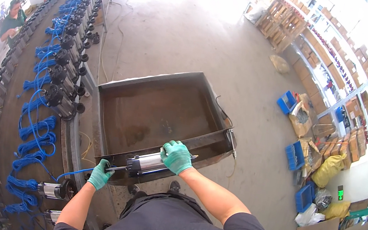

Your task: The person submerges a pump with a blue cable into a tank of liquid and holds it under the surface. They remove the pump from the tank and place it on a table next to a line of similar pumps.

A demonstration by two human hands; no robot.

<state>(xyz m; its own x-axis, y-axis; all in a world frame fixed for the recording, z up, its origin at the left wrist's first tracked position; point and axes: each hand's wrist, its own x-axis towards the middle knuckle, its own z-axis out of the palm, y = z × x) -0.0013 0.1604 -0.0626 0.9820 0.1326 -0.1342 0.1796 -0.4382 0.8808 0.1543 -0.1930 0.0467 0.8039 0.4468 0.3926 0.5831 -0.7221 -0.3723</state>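
Note:
My right hand [177, 156], in a green glove, wraps over a silver cylindrical pump body [150, 162] with a black ribbed end. The pump lies sideways over the near rim of a metal water tank [161, 106]. My left hand [100, 174], gloved the same way, closes at the outer end of a thin metal rod [116, 169] that reaches to the pump's black end. A blue cable [76, 172] runs from beside my left hand toward the conveyor. Part of the pump is hidden under my right hand, and my left fingertips are partly hidden too.
On the left, a long conveyor [44, 117] carries rows of black-and-silver pumps [59, 100] and coiled blue cables [38, 135]. Another person [13, 23] is beyond it. At right are blue bins [294, 155], yellow sacks [329, 169] and shelves of boxes [323, 55].

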